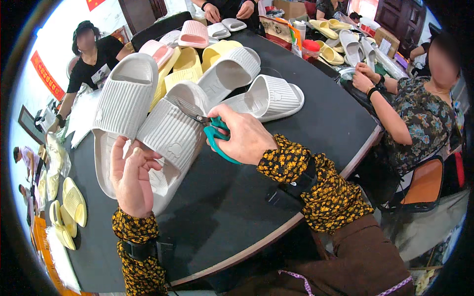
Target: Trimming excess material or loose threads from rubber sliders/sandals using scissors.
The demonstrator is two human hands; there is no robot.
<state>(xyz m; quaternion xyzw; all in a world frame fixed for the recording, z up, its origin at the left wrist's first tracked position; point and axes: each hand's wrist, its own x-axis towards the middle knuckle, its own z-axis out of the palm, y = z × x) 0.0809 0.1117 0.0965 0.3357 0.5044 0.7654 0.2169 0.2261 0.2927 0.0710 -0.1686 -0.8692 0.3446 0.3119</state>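
Observation:
My right hand (249, 138) is closed round the teal handles of a pair of scissors (222, 151). The blades lie slightly parted against the ribbed strap of a light grey slipper (165, 135). Beside it, on its left, stands a matching grey slipper (121, 101), leaning close against it. My left hand (133, 185) pinches the strap edge where the two slippers meet, thumb and fingers bent; part of the fingertips is hidden. More grey slippers (284, 98) lie just beyond the scissors, on the black table (316, 143).
Behind the grey pair are heaped yellow slippers (185, 61) and pink slippers (193, 34). Several pale yellow slippers (74, 202) lie at the left edge. Co-workers sit around the table, one at right in a patterned top (419, 113). A red-lidded jar (310, 48) stands at the far right.

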